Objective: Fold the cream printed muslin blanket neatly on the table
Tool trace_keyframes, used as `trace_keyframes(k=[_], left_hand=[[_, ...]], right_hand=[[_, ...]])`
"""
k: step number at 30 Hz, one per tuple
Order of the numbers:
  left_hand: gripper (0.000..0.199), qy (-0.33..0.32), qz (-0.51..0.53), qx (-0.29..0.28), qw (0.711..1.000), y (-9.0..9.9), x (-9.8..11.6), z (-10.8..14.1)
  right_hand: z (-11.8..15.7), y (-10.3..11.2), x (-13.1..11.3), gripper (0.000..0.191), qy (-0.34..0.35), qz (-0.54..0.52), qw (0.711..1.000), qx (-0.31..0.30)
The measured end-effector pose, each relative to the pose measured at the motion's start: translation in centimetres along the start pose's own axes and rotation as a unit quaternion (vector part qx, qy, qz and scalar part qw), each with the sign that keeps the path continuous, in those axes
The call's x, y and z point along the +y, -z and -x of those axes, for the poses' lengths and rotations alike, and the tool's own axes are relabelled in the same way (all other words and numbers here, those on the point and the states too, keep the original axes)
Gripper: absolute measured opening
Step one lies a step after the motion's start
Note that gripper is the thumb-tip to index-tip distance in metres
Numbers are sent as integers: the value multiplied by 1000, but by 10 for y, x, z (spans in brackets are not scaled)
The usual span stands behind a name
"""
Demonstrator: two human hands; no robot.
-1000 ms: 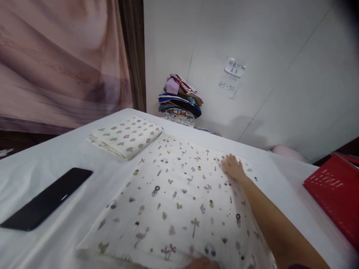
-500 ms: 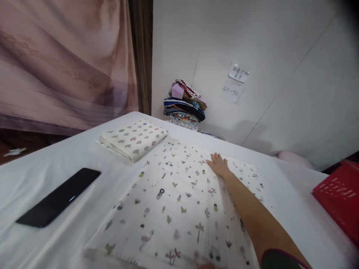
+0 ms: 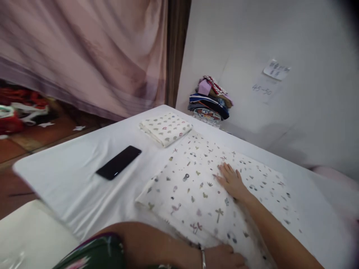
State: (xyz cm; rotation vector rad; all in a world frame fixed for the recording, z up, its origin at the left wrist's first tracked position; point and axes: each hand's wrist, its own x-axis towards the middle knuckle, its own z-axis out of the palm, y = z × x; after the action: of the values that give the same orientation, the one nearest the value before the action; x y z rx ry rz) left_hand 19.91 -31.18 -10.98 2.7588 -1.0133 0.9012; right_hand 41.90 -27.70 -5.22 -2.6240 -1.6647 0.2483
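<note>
A thin white cloth (image 3: 193, 201) printed with flamingos, palms and cacti lies spread over the white table, its top layer folded over part of the rest. My right hand (image 3: 231, 182) rests flat on it with the fingers spread, near the fold. At the bottom edge of the view my left hand (image 3: 223, 257), with a bracelet at the wrist, is closed on the near part of the same cloth. Its fingertips are partly cut off by the frame. Beyond, to the left, sits a folded white cloth (image 3: 166, 129) with grey and red motifs.
A black phone (image 3: 119, 162) lies on the white table (image 3: 84, 179), left of the cloth. Folded clothes (image 3: 210, 99) are stacked by the wall beyond the table. A pink curtain (image 3: 98, 48) hangs at the back left. Two handwritten papers (image 3: 276, 70) are on the wall.
The view has swung left, showing more floor and table. My left arm has come in from the lower left onto the cloth. My right hand has slid nearer along the cloth.
</note>
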Motion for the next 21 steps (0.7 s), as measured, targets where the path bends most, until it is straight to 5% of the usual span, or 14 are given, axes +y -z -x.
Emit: trace_keyframes(k=[7,14,18,21], left_hand=[[28,65,47,-34,996,46,11,-16],[16,82,98,-103,986,73,16,-15],[12,54,98,-107,988,103,6,7],[19,145,103,-84,980,140,-8,44]], right_hand=[[20,-1,-21,65,-20,16,1000,10],[83,-20,-56,66,78,28,996,16],[97,-23,-71,67,68,26,997,35],[110,-13,-82,64,108,-6,992,62]])
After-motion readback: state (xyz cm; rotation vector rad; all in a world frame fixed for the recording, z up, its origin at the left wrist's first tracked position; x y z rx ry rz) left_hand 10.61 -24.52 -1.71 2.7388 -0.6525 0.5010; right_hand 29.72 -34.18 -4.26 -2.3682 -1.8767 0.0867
